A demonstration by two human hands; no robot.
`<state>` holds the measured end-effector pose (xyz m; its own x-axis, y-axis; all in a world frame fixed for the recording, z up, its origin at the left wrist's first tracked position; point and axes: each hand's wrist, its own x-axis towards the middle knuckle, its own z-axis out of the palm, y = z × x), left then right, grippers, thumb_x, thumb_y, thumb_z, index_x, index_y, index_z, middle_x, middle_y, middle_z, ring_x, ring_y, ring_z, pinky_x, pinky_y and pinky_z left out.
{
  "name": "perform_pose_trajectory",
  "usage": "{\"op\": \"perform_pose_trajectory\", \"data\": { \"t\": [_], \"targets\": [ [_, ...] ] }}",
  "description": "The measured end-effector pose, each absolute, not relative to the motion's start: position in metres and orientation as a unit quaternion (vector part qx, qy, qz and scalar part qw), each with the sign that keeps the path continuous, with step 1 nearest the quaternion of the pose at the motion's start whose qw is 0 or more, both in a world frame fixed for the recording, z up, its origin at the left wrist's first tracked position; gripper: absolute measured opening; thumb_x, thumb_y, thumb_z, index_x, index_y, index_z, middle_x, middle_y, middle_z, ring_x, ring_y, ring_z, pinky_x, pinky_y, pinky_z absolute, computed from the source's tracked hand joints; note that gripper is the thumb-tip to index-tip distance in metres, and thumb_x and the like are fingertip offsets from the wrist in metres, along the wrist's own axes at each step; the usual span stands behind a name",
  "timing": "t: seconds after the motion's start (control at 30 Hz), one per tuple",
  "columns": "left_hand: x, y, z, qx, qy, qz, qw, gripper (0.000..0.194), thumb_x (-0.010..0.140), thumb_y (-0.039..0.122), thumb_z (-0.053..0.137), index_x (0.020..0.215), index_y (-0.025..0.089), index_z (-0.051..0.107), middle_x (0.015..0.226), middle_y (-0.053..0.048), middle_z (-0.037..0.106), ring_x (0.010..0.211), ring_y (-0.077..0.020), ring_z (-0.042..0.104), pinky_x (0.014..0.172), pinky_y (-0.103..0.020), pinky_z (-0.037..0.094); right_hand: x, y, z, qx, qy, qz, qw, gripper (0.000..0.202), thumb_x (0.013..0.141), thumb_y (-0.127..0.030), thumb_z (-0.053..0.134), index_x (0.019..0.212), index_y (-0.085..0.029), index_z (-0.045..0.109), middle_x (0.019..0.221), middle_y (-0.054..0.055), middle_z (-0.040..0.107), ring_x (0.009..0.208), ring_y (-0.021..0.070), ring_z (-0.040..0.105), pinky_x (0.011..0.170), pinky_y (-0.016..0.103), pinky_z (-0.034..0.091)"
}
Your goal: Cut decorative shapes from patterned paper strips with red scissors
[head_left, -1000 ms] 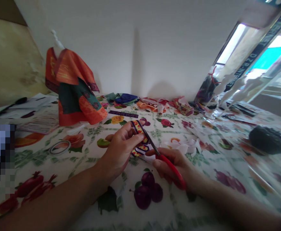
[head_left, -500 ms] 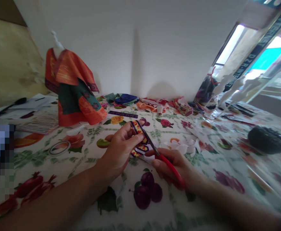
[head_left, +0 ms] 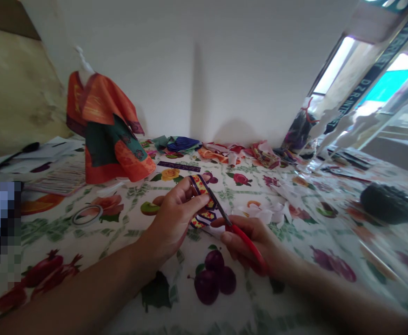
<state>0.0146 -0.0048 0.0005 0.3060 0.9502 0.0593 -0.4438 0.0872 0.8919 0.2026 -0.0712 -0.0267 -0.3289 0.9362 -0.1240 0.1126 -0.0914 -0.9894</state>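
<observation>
A: What has the left hand got?

B: A ribbon! The thumb and fingers pinch it. It's yellow and red with dark purple edges.

A: Where is the ribbon, then?

B: The top bit is up at the left fingertips. More of it shows just below them, in between the two hands.

A: And the right hand?

B: It's curled around the red handles of the scissors. The blades point up and away, right at the ribbon's right side. I can't tell if they're apart or together.

A: What's near the left hand?

B: A round ring lies off to its left. Past the ring stands an orange and green dress. A dark strip lies ahead of the fingertips.

A: And by the right hand?

B: White scraps lie just past it. A black bundle sits well off to its right.

A: Far ahead of both hands?

B: Bright cloths, next to the wall.
</observation>
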Motion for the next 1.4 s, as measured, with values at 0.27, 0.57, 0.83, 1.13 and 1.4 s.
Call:
{"op": "perform_pose_trajectory", "data": {
  "t": [0.27,0.57,0.83,1.13,1.4],
  "targets": [
    [0.014,-0.004,-0.001,0.444,0.283,0.509,0.681,0.022,0.076,0.016,0.081,0.096,0.022,0.074,0.086,0.0,0.075,0.08,-0.0149,0.068,0.077,-0.026,0.054,0.204,-0.071,-0.022,-0.468,-0.583,0.56,0.358,0.049,0.1,-0.06,0.073,0.119,-0.015,0.074,0.062,-0.003,0.06,0.045,0.0092,0.049,0.04,0.016,0.037],
    [0.012,-0.001,0.008,0.382,0.279,0.518,0.713,0.014,0.083,0.033,0.08,0.087,0.02,0.074,0.088,-0.004,0.075,0.084,-0.02,0.069,0.076,-0.03,0.056,0.202,-0.073,-0.022,-0.463,-0.58,0.576,0.343,0.046,0.1,-0.056,0.074,0.12,-0.015,0.075,0.063,-0.003,0.06,0.044,0.0083,0.048,0.04,0.015,0.037],
    [0.011,0.0,0.006,0.429,0.286,0.517,0.683,0.02,0.078,0.017,0.079,0.097,0.02,0.074,0.096,-0.003,0.075,0.095,-0.0191,0.07,0.09,-0.031,0.055,0.205,-0.074,-0.024,-0.457,-0.586,0.575,0.343,0.05,0.099,-0.059,0.074,0.123,-0.015,0.074,0.063,-0.002,0.06,0.045,0.0092,0.049,0.039,0.016,0.038],
    [0.013,-0.002,0.004,0.455,0.29,0.52,0.662,0.025,0.077,0.018,0.079,0.101,0.02,0.073,0.095,-0.003,0.076,0.093,-0.0198,0.071,0.086,-0.031,0.056,0.205,-0.072,-0.022,-0.439,-0.581,0.589,0.351,0.049,0.1,-0.061,0.073,0.118,-0.015,0.075,0.064,-0.003,0.06,0.047,0.0086,0.051,0.041,0.015,0.039],
    [0.013,-0.003,-0.002,0.447,0.305,0.505,0.673,0.033,0.076,0.019,0.08,0.108,0.02,0.071,0.093,-0.001,0.074,0.088,-0.0183,0.069,0.082,-0.031,0.056,0.203,-0.072,-0.022,-0.436,-0.58,0.59,0.353,0.048,0.1,-0.06,0.073,0.117,-0.015,0.075,0.064,-0.002,0.062,0.047,0.0089,0.052,0.042,0.015,0.04]
  ]
}}
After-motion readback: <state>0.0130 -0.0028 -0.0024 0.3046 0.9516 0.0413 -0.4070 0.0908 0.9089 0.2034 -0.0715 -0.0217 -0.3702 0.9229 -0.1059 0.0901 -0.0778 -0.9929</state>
